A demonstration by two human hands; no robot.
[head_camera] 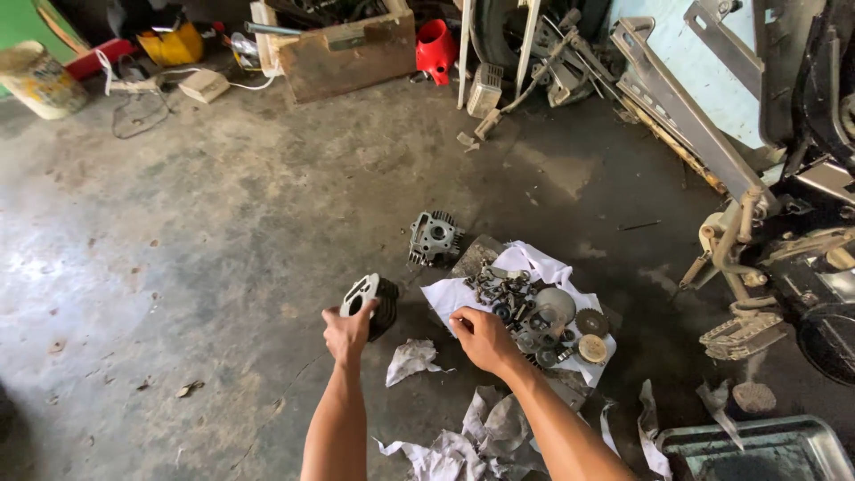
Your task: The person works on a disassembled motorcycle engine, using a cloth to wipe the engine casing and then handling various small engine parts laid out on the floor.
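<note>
We stand over a stained, oil-darkened grey concrete floor (pixel 196 249) in a cluttered workshop. Nearest us lie crumpled white rags (pixel 463 441), and a grey metal tray (pixel 757 445) sits at the lower right.

Our left hand (pixel 347 331) has its fingers clamped on a dark finned metal engine cylinder with a pale gasket face (pixel 372 301), which is at the middle of the floor, just left of the cloth. It is tipped on its side, its bore axis running roughly level, the pale face turned toward us and to the left; we cannot tell whether it rests on the floor or is lifted.

Our right hand (pixel 481 338) rests with fingers curled together at the near-left edge of a spread white cloth (pixel 534 267), on which lies a heap of small dark gears, bolts and round metal parts (pixel 539 321).

Beyond stands a grey finned cylinder head (pixel 434 238). A motorcycle frame (pixel 766 223) fills the right side. Along the far wall we see a brown wooden board (pixel 352 55), a red plastic container (pixel 435 46) and a pale bucket (pixel 37 78).
</note>
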